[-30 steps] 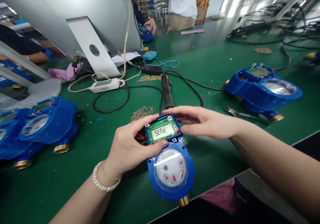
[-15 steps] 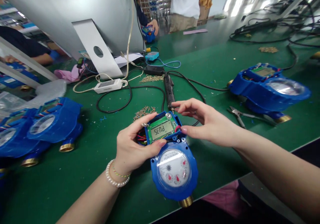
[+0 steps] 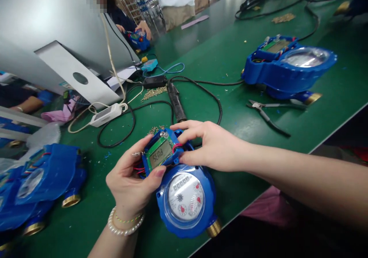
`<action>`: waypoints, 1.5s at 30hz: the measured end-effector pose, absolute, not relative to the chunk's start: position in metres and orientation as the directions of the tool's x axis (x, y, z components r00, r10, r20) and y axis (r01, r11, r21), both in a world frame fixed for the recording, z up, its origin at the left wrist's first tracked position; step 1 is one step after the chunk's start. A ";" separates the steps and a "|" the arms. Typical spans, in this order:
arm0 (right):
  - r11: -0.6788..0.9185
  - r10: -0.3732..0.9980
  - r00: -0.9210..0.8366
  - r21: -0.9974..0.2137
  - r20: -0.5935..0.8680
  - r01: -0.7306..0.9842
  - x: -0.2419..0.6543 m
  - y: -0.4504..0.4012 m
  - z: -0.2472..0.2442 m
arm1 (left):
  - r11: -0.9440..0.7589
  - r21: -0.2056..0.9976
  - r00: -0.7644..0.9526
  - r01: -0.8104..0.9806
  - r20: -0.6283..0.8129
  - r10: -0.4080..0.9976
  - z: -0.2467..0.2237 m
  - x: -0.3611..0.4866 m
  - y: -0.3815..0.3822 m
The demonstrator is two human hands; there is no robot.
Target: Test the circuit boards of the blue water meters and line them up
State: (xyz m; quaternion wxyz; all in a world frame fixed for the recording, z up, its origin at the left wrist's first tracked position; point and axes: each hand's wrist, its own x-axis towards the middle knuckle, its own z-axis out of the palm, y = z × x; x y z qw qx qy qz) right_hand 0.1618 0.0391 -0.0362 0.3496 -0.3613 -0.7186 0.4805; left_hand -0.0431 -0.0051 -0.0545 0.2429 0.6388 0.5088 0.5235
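Observation:
A blue water meter (image 3: 186, 227) with a white dial and a threaded brass end lies at the table's front edge. At its top sits a display module (image 3: 161, 155), a green circuit board with an LCD in a blue housing, tilted relative to the meter. My left hand (image 3: 132, 171) clasps the module's left side, thumb on the front beside the screen. Red wires show by its fingers. My right hand (image 3: 208, 145) pinches the module's right edge, next to a red wire loop. Its fingertips are partly hidden behind the housing.
Behind the hands lies a black electric screwdriver (image 3: 176, 102) with loose screws (image 3: 155, 93). More blue meters (image 3: 50, 173) stand at left, another meter (image 3: 287, 68) at right beside cutting pliers (image 3: 266, 108). A monitor stand (image 3: 77, 74) and cables occupy the back left. Co-workers are beyond.
My right hand has closed in on the module's right edge. The module has tilted more against the meter. The whole view has shifted and turned.

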 end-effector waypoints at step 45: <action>-0.019 0.908 -0.416 -0.998 -0.039 0.053 0.197 0.055 -0.031 | -0.210 0.768 0.027 0.605 0.243 0.970 -0.032 -0.038 -0.009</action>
